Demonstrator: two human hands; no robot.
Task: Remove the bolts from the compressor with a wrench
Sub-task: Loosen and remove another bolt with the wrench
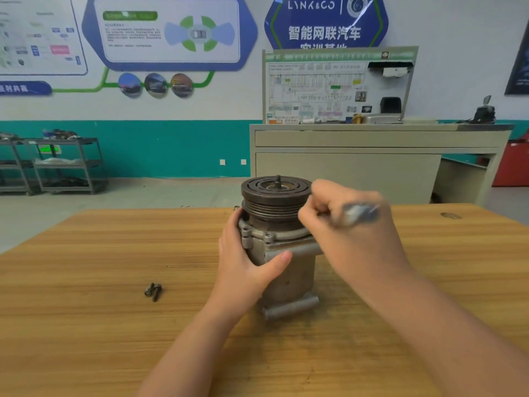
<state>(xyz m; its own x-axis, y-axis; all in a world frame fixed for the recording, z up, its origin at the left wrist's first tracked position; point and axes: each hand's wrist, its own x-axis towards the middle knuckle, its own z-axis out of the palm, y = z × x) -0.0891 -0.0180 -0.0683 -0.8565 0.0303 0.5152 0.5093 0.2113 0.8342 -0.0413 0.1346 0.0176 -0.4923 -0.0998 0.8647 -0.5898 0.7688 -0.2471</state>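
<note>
The compressor (282, 247) stood upright near the middle of the wooden table (86, 253), its dark grooved pulley (276, 197) on top with a short threaded shaft (277, 181) rising from the centre. The left hand (246, 259) gripped the grey body from its nine o'clock side, thumb laid across the front below the flange and fingers curled round the back. The right hand (352, 224) was at the pulley's three o'clock, fingers curled tightly round a wrench (360, 214) that showed only as a blurred silvery-blue streak across the knuckles; where its head sat could not be told. Two loose bolts (153, 291) lay touching each other on the table at about eight o'clock from the compressor, well apart from it. Beyond the table, at twelve o'clock, stood a grey cabinet (372, 156) bearing a wiring diagram board (329, 87), and at ten o'clock a metal trolley (65, 164) stood against the teal wall.
</note>
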